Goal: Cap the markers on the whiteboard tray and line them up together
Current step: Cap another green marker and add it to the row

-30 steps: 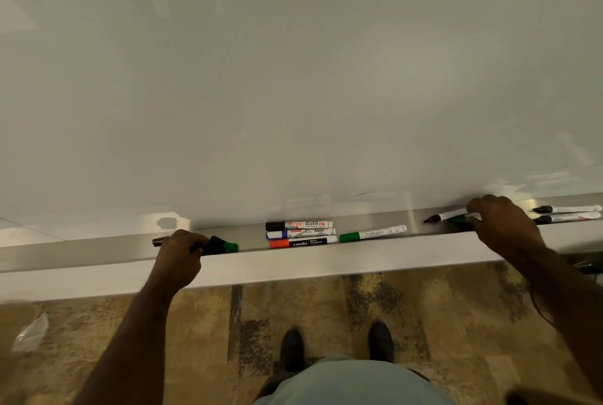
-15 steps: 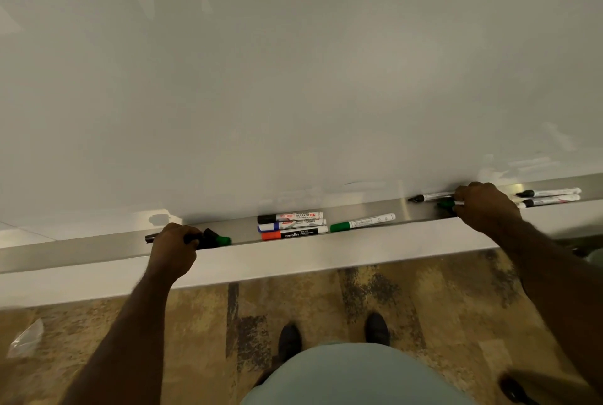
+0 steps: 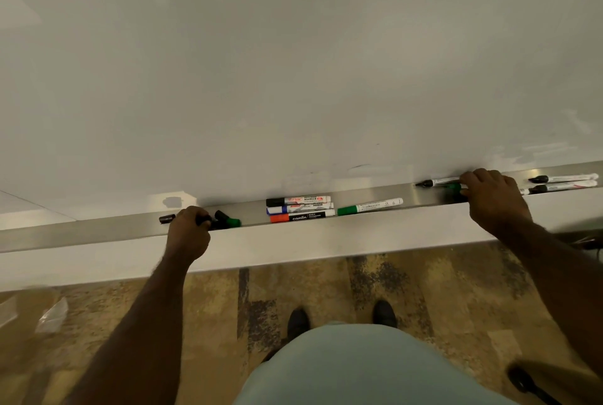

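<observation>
A steel whiteboard tray [image 3: 98,231] runs across the view. At its middle lie three capped markers side by side: black-capped [image 3: 298,201], blue-capped [image 3: 300,208] and red-capped [image 3: 301,216]. A green-capped white marker [image 3: 370,206] lies just right of them. My left hand [image 3: 187,233] rests on loose caps at the left: a black cap [image 3: 167,218] pokes out on its left, black and green caps [image 3: 228,221] on its right. My right hand [image 3: 492,200] covers an uncapped black-tipped white marker [image 3: 437,181] and a green marker [image 3: 453,187]. Two uncapped markers [image 3: 564,183] lie further right.
The white board [image 3: 293,61] rises behind the tray. Below is patterned brown carpet [image 3: 326,290] with my two dark shoes [image 3: 339,319]. A clear plastic scrap [image 3: 49,316] lies on the floor at left. A dark object [image 3: 528,385] sits at the bottom right.
The view has shifted a little. My right hand stays over the uncapped marker and green one; my left hand stays on the caps at left. Grouped markers have not moved.
</observation>
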